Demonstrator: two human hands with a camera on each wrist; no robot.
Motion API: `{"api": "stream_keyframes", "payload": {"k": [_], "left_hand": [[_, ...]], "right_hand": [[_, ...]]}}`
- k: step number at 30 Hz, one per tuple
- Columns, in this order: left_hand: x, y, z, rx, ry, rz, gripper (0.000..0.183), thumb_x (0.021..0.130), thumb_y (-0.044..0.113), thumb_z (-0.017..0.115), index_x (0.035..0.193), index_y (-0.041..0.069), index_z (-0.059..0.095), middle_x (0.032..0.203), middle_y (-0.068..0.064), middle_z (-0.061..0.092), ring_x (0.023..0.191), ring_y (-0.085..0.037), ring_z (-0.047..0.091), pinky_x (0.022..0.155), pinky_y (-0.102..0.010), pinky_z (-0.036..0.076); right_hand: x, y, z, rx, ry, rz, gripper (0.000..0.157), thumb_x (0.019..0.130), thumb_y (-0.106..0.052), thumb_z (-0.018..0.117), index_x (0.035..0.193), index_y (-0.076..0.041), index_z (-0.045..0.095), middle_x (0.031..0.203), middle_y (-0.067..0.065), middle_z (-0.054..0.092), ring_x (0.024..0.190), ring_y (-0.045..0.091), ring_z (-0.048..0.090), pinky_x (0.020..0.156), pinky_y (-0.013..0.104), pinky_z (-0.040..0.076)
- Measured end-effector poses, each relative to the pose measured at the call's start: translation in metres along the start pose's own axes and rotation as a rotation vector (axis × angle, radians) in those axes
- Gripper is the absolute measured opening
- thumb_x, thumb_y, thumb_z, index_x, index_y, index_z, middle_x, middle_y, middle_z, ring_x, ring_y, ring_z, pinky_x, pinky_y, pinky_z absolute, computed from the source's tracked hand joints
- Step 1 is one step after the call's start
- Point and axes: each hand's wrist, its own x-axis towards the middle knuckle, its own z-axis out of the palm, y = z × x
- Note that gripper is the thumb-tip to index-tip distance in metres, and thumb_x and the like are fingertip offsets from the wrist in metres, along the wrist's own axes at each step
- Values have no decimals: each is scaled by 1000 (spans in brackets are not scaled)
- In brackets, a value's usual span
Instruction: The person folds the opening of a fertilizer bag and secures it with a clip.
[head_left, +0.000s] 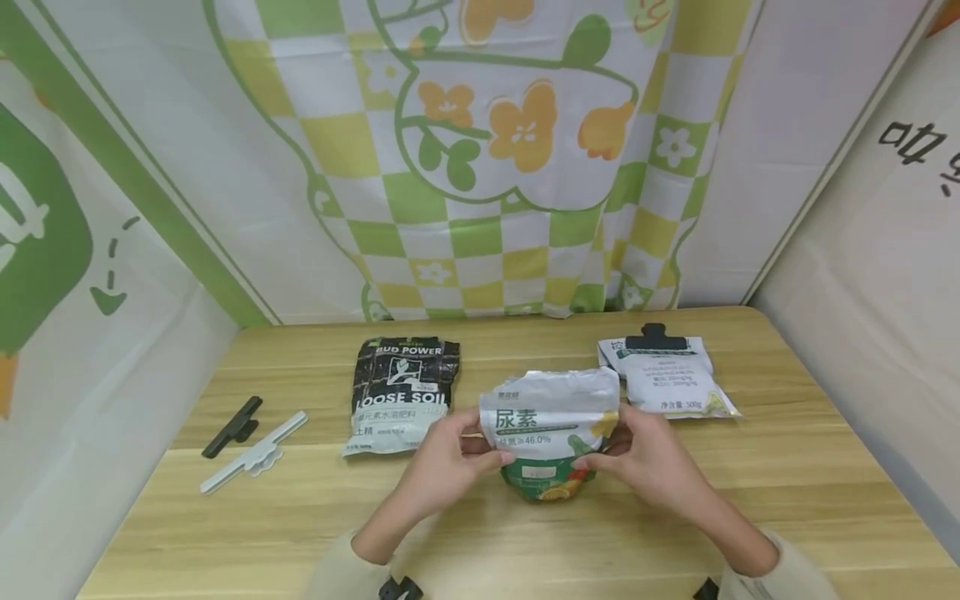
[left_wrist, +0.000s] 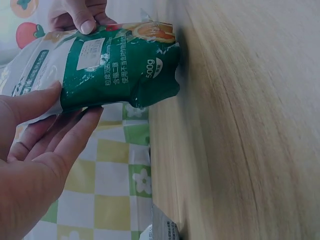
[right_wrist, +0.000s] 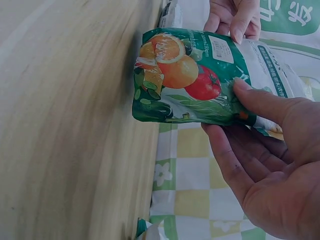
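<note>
From the head view, a person's left hand (head_left: 447, 460) and right hand (head_left: 654, 457) pinch opposite sides of a green-and-white bag (head_left: 546, 429), thumbs in front, held upright near the middle of a wooden table (head_left: 322, 542). Behind it to the left lies a black-and-white "Loose Soil" bag (head_left: 405, 379); behind it to the right, a white bag (head_left: 671, 387) wears a black clip (head_left: 656, 338) across its top. At the far left, a dark clip (head_left: 228, 432) and a pale clip (head_left: 255, 452) lie side by side.

From the left wrist, the left thumb presses the bag's face, fingers behind, beside a "500g" mark; the bag's base sits close to the table, contact unclear.

From the right wrist, the right hand pinches the edge near printed oranges and a tomato.
</note>
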Motion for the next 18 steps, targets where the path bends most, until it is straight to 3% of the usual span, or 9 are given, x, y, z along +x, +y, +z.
{"api": "stream_keyframes", "payload": {"k": [6, 13, 18], "left_hand": [[-1, -5, -4, 18, -24, 11, 45, 89, 9, 82, 131, 7, 68, 119, -15, 77, 105, -28, 78, 86, -26, 65], [-4, -4, -12, 185, -24, 48, 38, 93, 23, 81, 127, 11, 70, 113, -6, 78, 104, -21, 77, 90, -25, 63], [-3, -2, -16, 245, -20, 44, 35, 93, 28, 81, 121, 11, 71, 109, -4, 79, 98, -16, 75, 88, -24, 63]], "right_hand": [[-1, 5, 4, 17, -15, -25, 53, 78, -18, 94, 120, -1, 67, 93, 7, 77, 72, 6, 73, 65, 24, 63], [0, 6, 0, 2, -77, -57, 45, 82, -26, 91, 115, -4, 68, 96, 6, 78, 78, 4, 74, 70, 23, 64], [2, 4, -5, -48, -117, -70, 41, 85, -32, 88, 115, -9, 70, 97, 0, 78, 81, 4, 73, 75, 24, 63]]}}
